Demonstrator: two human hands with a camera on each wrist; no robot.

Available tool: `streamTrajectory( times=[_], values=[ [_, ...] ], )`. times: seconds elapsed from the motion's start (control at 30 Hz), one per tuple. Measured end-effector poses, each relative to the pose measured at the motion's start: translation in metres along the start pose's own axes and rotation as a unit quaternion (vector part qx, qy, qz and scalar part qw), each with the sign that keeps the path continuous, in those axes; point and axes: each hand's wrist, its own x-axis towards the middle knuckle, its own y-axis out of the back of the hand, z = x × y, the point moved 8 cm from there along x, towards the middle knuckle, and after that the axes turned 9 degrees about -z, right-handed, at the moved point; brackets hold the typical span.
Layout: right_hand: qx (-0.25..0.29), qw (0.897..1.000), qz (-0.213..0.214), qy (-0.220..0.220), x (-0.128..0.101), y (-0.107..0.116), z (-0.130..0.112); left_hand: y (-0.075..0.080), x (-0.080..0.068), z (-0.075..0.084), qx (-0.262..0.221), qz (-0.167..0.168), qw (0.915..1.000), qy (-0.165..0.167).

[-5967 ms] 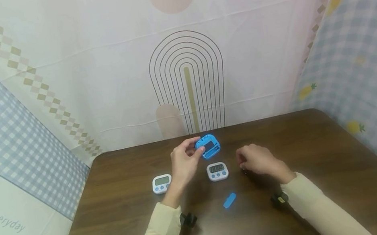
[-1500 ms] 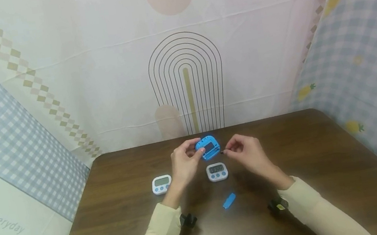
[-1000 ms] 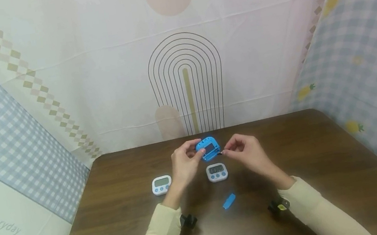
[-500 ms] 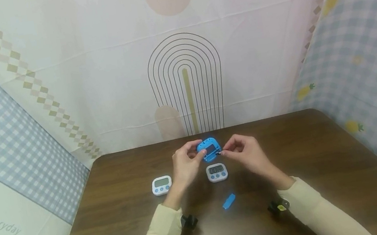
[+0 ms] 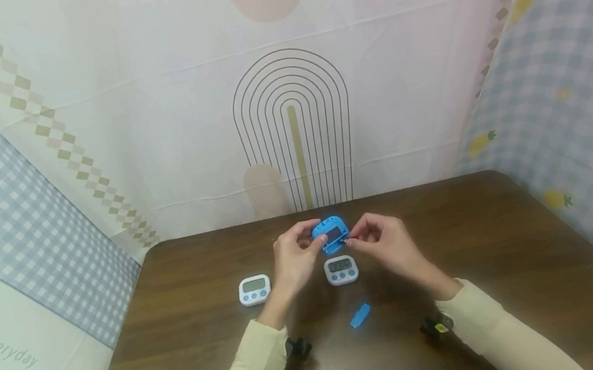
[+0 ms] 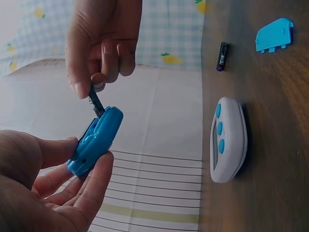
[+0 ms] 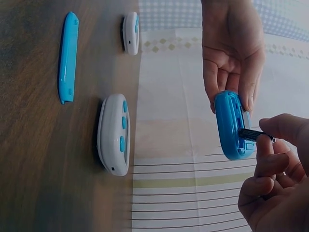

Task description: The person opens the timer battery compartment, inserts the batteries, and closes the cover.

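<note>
My left hand [image 5: 297,255] grips a blue digital timer [image 5: 329,231] by its left side, its open back tilted up toward me. Between thumb and index finger, my right hand [image 5: 388,241] pinches a small dark battery [image 7: 253,135]. One end of that battery is in the battery slot of the timer, and the other sticks out at a slant, as the left wrist view also shows. Below the hands lies the timer's blue battery cover [image 5: 360,315], loose on the table.
Just under the blue timer is a white timer [image 5: 341,270] with digits on its display. A second white timer [image 5: 255,290], its screen blank, lies left. Another battery [image 6: 222,56] rests on the wooden table [image 5: 195,353]. Printed cloth [image 5: 179,132] hangs behind.
My right hand has come up from the tabletop on the right to the blue timer, bringing the battery, whose end has moved into the slot. The left hand has shifted slightly right.
</note>
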Motion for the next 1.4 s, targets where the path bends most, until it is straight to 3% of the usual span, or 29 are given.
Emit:
streamTrajectory(
  times=[0.43,0.93,1.4],
  values=[
    [-0.015,0.997,-0.022,0.078,-0.001,-0.009,-0.011,-0.005,-0.001,0.000,-0.001,-0.008,1.0000,-0.001],
    [-0.051,0.996,-0.053,0.051,-0.005,-0.014,-0.012,-0.004,-0.002,0.002,-0.002,-0.008,1.0000,-0.003],
    [-0.060,0.993,-0.062,0.077,-0.003,-0.023,-0.013,-0.006,-0.003,0.003,-0.001,-0.009,0.9999,-0.008]
  ],
)
